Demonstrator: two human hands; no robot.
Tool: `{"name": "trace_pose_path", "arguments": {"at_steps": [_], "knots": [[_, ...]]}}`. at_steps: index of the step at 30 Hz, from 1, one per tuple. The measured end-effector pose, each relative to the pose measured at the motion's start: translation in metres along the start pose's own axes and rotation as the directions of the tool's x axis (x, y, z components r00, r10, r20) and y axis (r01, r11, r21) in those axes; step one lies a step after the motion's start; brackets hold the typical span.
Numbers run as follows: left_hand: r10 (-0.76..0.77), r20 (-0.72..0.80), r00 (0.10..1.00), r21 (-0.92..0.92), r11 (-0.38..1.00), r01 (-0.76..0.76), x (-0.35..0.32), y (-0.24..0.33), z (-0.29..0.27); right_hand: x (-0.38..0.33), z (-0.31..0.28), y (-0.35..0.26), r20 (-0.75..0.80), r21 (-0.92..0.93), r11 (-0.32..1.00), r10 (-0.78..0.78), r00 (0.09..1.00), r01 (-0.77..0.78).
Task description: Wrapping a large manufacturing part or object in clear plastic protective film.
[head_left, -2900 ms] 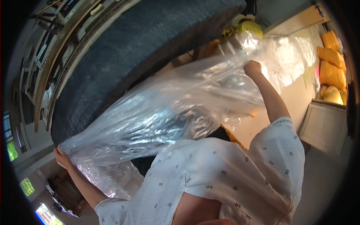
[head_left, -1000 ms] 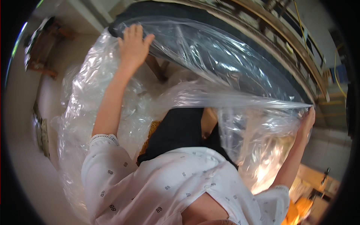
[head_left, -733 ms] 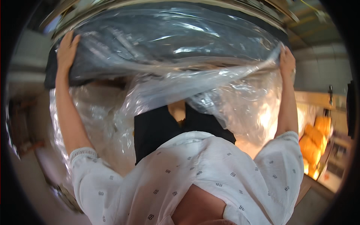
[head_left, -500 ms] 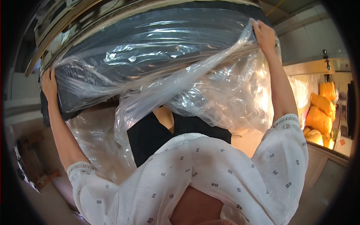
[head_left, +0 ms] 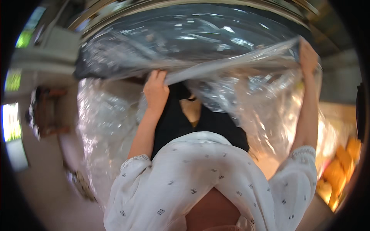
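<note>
A clear plastic sheet (head_left: 231, 63) lies over a long dark grey cloth-like piece (head_left: 79, 70) in front of me, wrinkled and shiny. Its near edge is gathered into a band that runs between my two hands. My left hand (head_left: 156, 92), near the middle, has its fingers closed on the left end of that band. At the far right my right hand (head_left: 309, 58) grips the other end beside the corner of the dark piece. More of the plastic hangs below the band toward my lap. What the dark piece is, I cannot tell.
Wooden rails (head_left: 96, 21) run behind the dark piece. Orange-yellow bundles (head_left: 335, 175) are piled at the right. To the left, a brown stool-like thing (head_left: 54, 111) stands on the floor, with a bright window (head_left: 11, 122) beyond. Loose plastic spreads over the floor on my left.
My left hand has come from the far left corner in to the middle and now holds the band's left end. My right hand keeps its grip. The whole view has swung to the left.
</note>
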State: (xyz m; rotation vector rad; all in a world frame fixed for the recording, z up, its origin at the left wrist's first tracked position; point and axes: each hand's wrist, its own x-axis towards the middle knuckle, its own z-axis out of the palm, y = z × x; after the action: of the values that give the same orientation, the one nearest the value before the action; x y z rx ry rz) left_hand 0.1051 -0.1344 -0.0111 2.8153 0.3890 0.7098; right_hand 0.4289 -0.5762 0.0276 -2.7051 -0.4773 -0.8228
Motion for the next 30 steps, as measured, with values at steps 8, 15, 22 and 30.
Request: {"name": "trace_pose_path", "arguments": {"at_steps": [8, 15, 22, 30], "knots": [[-0.220, -0.546, 0.808, 0.196, 0.905, 0.378, -0.069, -0.184, -0.233, -0.001, -0.023, -0.023, 0.139, -0.094, 0.939, 0.341, 0.929, -0.331], [-0.427, -0.827, 0.365, -0.420, 0.901, 0.103, 0.001, -0.240, -0.404, 0.002, -0.015, -0.011, 0.111, -0.097, 0.951, 0.302, 0.947, -0.292], [0.006, 0.133, 0.991, -0.027, 1.000, -0.002, 0.144, -0.223, -0.284, 0.024, -0.067, 0.128, 0.252, 0.659, 0.508, 0.547, 0.799, -0.555], [-0.021, 0.600, 0.799, -0.370, 0.879, 0.301, 0.172, -0.203, -0.104, -0.003, -0.147, 0.249, -0.076, -0.429, 0.832, 0.354, 0.932, -0.351]]}}
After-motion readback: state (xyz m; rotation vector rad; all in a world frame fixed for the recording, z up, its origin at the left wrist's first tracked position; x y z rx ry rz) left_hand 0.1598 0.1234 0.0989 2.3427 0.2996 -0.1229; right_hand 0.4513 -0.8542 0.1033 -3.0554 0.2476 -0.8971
